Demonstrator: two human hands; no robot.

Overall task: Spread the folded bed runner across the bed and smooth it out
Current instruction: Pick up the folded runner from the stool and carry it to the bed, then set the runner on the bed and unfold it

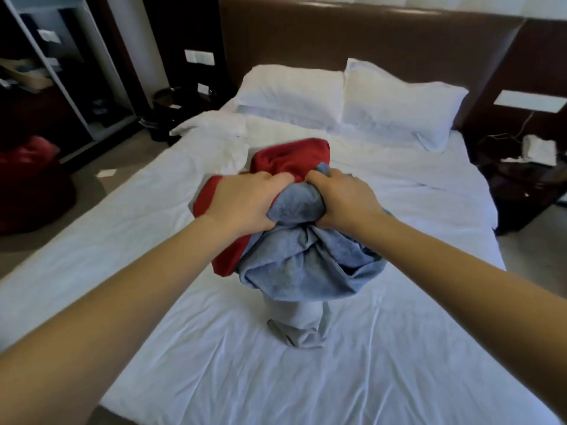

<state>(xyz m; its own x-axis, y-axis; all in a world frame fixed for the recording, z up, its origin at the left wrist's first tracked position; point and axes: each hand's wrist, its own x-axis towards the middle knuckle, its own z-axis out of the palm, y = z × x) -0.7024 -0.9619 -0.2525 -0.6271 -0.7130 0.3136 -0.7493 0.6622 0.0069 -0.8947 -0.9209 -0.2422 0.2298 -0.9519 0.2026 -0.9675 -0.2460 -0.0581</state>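
Your left hand: you are gripping the red and grey-blue fabric bed runner [294, 259] with your left hand [245, 200]. Its fingers are curling into the top of the bundle on its 10 o'clock side, where the red face is showing.
Your right hand: your right hand [343, 200] is clutching the grey-blue cloth on the bundle's 2 o'clock side, fingers digging into the folds.
Hands together: your hands are sitting side by side with the fingertips nearly meeting, both clamping onto the same bunch.
Bed runner: it is hanging as a crumpled lump in the middle of your view, over the mattress. A pale grey tail is trailing down toward 6 o'clock and resting on the sheet.
Bed: the wide white-sheeted bed [399, 348] is stretching from 6 o'clock up to 12 o'clock, and its cover is showing light creases.
Pillows: two plump white pillows [291, 93] are lying side by side at 12 to 1 o'clock, just in front of the brown padded headboard [352, 35].
Folded cloth: a smaller white folded piece [211, 124] is lying at 11 o'clock, near the left pillow.
Right side: a dark wooden nightstand [521, 185] is standing at 2 o'clock beside the bed, carrying white items.
Left side: a dark red soft seat [27, 179] is sitting on the floor at 9 o'clock, with a white paper slip [107, 172] lying near it.
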